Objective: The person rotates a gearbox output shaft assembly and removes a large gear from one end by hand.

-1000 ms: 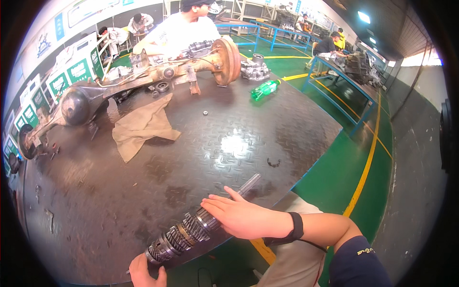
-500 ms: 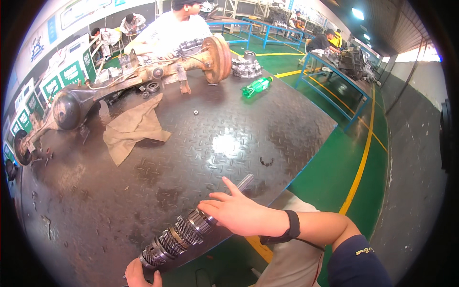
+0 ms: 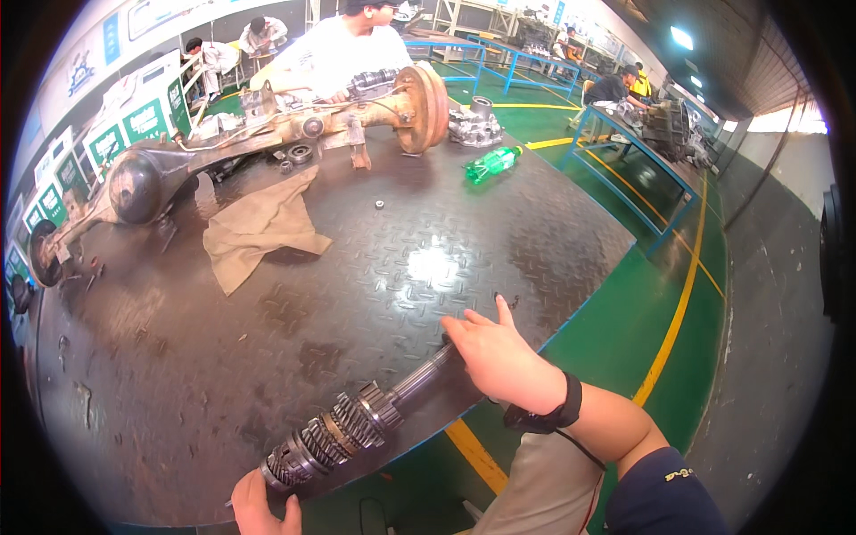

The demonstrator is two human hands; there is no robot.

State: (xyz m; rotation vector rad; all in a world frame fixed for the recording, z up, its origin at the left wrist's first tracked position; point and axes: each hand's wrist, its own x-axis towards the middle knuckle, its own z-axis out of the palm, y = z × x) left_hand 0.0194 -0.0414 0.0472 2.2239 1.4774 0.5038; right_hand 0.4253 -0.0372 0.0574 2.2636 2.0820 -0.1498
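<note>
A: In the head view, where is the gear shaft (image 3: 339, 426)?
B: It lies slantwise near the close edge of the worktop (image 3: 383, 294), its thick, toothed part toward the lower left and its smooth, thin rod running toward the upper right.
A: What is the left hand (image 3: 265, 510) doing?
B: It is at the lower end, touching the last gear, with the thumb set apart from the fingers. How firmly it grips, I can't tell; the palm is hidden.
A: And the right hand (image 3: 502, 357)?
B: Its fingers are spread over the far end of the rod, one pointing upward. Whether anything is pinched underneath, I can't tell. A black band (image 3: 569, 401) circles that wrist.
A: Anything close by?
B: A small dark piece (image 3: 514, 302) just beyond the raised finger, partly covered.
A: What lies farther off?
B: A crumpled brown cloth (image 3: 267, 227) to the left, a tiny metal ring (image 3: 380, 205) to the right of it, and a green bottle (image 3: 492, 166) lying on its side near a grey metal casing (image 3: 474, 125). A long, rusty axle (image 3: 308, 129) stretches along the back left, with a person in a white top (image 3: 339, 58) behind it.
</note>
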